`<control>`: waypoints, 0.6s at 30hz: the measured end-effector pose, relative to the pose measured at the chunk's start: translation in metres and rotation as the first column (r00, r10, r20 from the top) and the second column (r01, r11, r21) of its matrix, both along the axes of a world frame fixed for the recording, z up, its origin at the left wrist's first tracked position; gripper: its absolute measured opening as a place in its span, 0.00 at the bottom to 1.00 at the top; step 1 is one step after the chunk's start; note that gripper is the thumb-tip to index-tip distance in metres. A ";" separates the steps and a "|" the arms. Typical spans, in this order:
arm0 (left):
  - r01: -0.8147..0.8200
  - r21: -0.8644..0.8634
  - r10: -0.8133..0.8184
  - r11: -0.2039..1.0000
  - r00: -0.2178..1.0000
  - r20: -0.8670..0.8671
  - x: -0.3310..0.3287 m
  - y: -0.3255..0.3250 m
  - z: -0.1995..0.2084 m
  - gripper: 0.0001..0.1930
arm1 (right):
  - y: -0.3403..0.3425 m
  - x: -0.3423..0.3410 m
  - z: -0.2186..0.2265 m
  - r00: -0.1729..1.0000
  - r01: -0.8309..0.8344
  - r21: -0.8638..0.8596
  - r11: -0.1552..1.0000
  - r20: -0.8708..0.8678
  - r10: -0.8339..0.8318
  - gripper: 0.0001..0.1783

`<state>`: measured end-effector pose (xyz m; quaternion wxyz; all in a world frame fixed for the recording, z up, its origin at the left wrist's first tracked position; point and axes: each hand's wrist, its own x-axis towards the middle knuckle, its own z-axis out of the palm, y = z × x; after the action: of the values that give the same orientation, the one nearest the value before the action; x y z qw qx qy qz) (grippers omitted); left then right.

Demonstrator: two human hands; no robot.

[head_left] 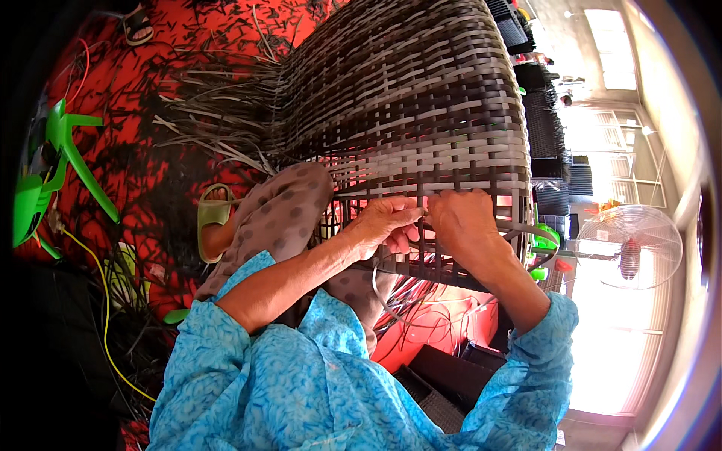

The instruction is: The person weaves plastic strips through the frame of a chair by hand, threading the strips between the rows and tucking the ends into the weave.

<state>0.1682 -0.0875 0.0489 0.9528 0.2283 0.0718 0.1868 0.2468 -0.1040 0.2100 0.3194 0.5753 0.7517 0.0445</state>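
A large piece of wicker weaving [406, 98], made of flat dark brown and grey-beige strips, stretches away from my lap. Both hands are at its near end, where the weave is more open. My left hand [387, 225] pinches a thin strip between thumb and forefinger, its other fingers curled below. Close against it on the right, my right hand [460, 218] is closed over the same spot; its fingertips are mostly hidden behind the knuckles. A loose grey weaving strip [380, 289] curls down below my left hand. Long uncut strip ends [218, 109] fan out from the weaving's left side.
Dark strip scraps litter the red floor [180, 30]. A green plastic chair [68, 150] lies at the left, near a yellow cord [101, 289]. Stacked dark wicker pieces [545, 135] and a standing fan [630, 248] are at the right. Dark woven boxes [444, 383] sit below.
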 end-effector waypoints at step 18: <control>-0.188 -0.122 0.177 0.975 0.980 -0.089 -0.015 -0.010 -0.068 0.06 | 0.002 -0.009 -0.042 0.989 0.130 -0.158 0.979 0.090 -0.117 0.08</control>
<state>0.1530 -0.0975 -0.0186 0.9409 0.1654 0.1414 0.2595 0.2380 -0.1020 0.1681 0.3974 0.5907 0.7021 -0.0142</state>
